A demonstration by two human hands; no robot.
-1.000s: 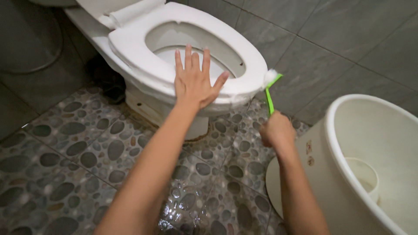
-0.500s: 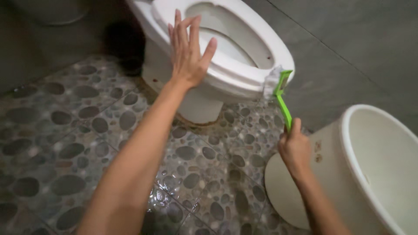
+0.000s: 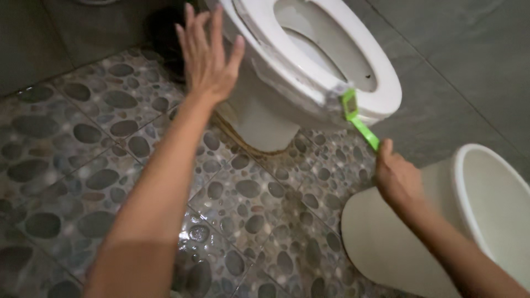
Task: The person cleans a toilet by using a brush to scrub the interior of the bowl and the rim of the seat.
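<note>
Green brush point(image 3: 360, 124) at white toilet point(image 3: 309, 72) rim.
Right hand point(image 3: 398, 179) clamped on handle; left hand point(image 3: 207, 60) spread, beside bowl; bucket point(image 3: 441, 221) near.

The left arm stretches forward and up from the lower left, bare, nearly straight at the elbow. The left hand point(image 3: 207, 58) is flat, palm away, fingers spread and pointing upward, thumb splayed to the right. The right arm comes in from the lower right corner, wrist bent slightly. The right hand point(image 3: 398, 177) is curled in a fist, thumb raised along the top; its fingers seem tucked under, though they are mostly hidden.
</note>
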